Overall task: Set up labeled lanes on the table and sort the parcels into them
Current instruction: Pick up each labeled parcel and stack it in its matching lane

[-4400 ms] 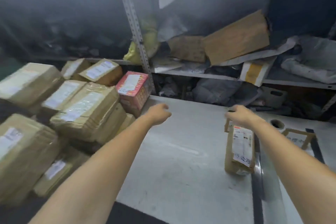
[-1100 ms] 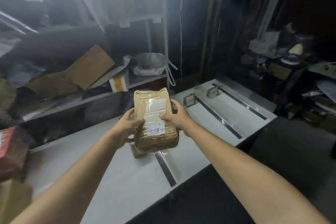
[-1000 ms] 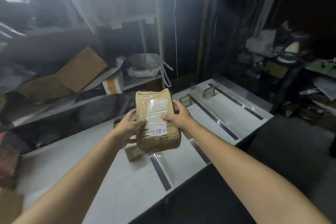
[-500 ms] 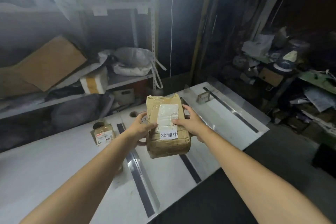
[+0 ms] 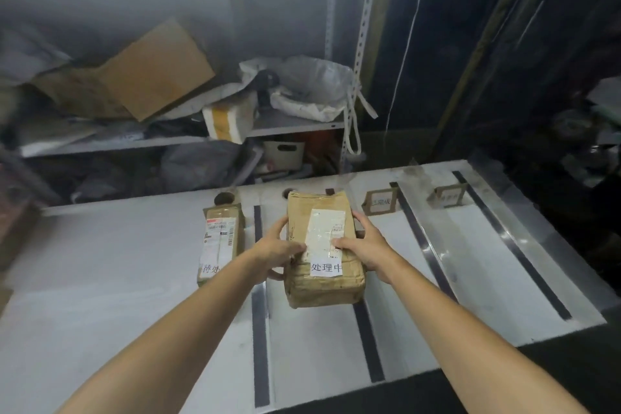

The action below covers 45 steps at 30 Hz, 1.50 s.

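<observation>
The parcel [image 5: 323,245] I hold hides the far edge of the table [image 5: 100,262] behind it, and I can't tell whether its underside touches down. My left arm [image 5: 201,306] covers the end of the slim parcel's [image 5: 220,235] label. Writing on the lane cards [image 5: 381,202] is too blurred to read.

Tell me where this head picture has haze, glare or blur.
Head view: grey haze veils the shelves at upper left; glare streaks the tape strip right of the parcel; the parcel's lower label is readable; the far lane sign is blurred.
</observation>
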Each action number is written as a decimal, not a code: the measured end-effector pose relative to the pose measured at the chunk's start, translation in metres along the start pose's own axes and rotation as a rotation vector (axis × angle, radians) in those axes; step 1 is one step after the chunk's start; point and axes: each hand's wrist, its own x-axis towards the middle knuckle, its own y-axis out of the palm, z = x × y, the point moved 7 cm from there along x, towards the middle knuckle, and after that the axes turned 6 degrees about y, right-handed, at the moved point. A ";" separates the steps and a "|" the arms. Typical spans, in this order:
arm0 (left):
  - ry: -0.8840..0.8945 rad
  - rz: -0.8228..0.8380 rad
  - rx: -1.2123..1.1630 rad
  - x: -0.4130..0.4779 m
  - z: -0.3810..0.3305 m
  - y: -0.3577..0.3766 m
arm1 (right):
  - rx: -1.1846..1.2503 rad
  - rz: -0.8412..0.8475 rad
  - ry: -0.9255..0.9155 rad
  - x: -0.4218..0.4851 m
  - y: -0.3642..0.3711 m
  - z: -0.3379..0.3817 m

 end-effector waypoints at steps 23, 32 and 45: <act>-0.159 -0.187 -0.072 0.074 0.068 0.013 | -0.078 0.134 0.099 0.078 0.029 -0.042; -0.162 -0.142 -0.016 0.106 0.076 0.003 | -0.044 0.100 0.144 0.102 0.036 -0.045; -0.172 -0.122 0.020 0.134 0.077 -0.003 | 0.005 0.086 0.170 0.122 0.039 -0.043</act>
